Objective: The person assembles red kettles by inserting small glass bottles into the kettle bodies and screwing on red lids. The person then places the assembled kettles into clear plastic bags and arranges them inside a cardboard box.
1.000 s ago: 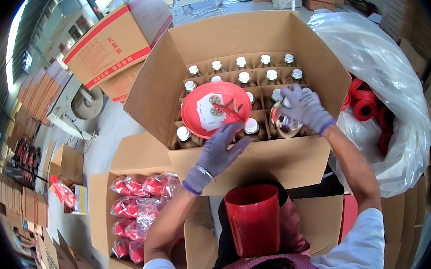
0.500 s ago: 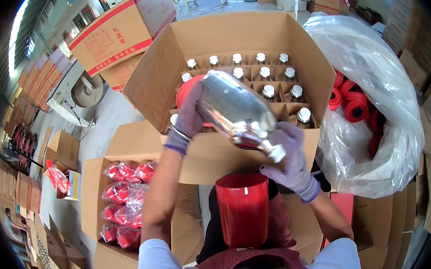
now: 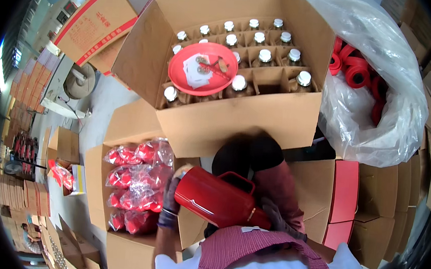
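Note:
A red flask casing [image 3: 213,197] with a loop handle lies tilted across my lap, its wide end to the left and a narrower end to the right. My gloved left hand [image 3: 171,199] wraps around the wide end. At the narrow end, my gloved right hand [image 3: 279,220] is closed against it, its fingers partly in shadow. The silver glass bottle is out of sight; whether it is inside the casing I cannot tell. Ahead, a divided carton [image 3: 237,118] holds several bottles with white caps [image 3: 264,56]. On top of them rests a red dish [image 3: 181,84] with white slips and small metal pieces.
To the left, an open carton [image 3: 95,191] holds plastic-wrapped red parts [image 3: 141,179]. A clear plastic bag [image 3: 395,103] with red rings [image 3: 357,75] stands at the right. Cardboard flaps [image 3: 377,198] and a red box [image 3: 343,195] lie beside my right side.
The silver bottle has gone from my hands and view. Both hands have come down to my lap and hold the red casing, now tipped sideways. The red dish shows fully.

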A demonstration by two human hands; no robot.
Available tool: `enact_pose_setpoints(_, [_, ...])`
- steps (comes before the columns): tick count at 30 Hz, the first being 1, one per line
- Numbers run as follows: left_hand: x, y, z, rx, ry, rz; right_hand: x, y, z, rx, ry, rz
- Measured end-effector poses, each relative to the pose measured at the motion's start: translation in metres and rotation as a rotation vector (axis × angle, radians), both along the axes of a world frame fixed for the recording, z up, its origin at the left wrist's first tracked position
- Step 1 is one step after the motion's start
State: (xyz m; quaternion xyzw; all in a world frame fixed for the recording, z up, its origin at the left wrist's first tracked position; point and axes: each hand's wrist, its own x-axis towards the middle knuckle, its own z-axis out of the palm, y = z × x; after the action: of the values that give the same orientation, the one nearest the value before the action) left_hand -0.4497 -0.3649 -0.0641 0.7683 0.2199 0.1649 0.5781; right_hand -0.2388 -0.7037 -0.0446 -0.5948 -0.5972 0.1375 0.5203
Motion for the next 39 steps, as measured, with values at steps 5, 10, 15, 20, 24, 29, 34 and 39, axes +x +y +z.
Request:
enact_pose_setpoints(5, [-0.015,-0.061,-0.008,-1.355,-0.365,0.318,0.020,0.041,0.082,-0.302,0.155,-0.024])
enact_pose_setpoints(10, [-0.024,-0.047,-0.040,-0.325,-0.036,0.072,0.043,0.063,0.126,-0.520,-0.215,0.220])
enact_pose_setpoints(15, [-0.007,-0.056,-0.040,-0.809,-0.353,0.083,0.101,0.112,0.181,0.117,-0.343,0.022])
enact_pose_setpoints(20, [-0.008,-0.044,-0.065,-1.127,-0.446,0.178,0.196,0.282,0.153,0.056,-0.372,-0.392])
enact_pose_setpoints(24, [-0.011,-0.042,-0.056,-0.109,-0.099,0.023,0.196,0.299,0.131,0.113,-0.576,-0.414])
enact_pose_setpoints(29, [-0.015,-0.048,-0.057,-0.294,-0.078,0.027,0.085,0.160,0.120,-0.001,-0.056,0.460])
enact_pose_setpoints(34, [-0.003,-0.032,-0.043,-0.478,-0.100,-0.013,0.053,0.155,0.139,0.011,0.050,0.514])
enact_pose_setpoints(39, [0.055,-0.029,-0.050,-0.800,-0.236,-0.002,0.069,0.151,0.177,0.082,-0.073,0.253])
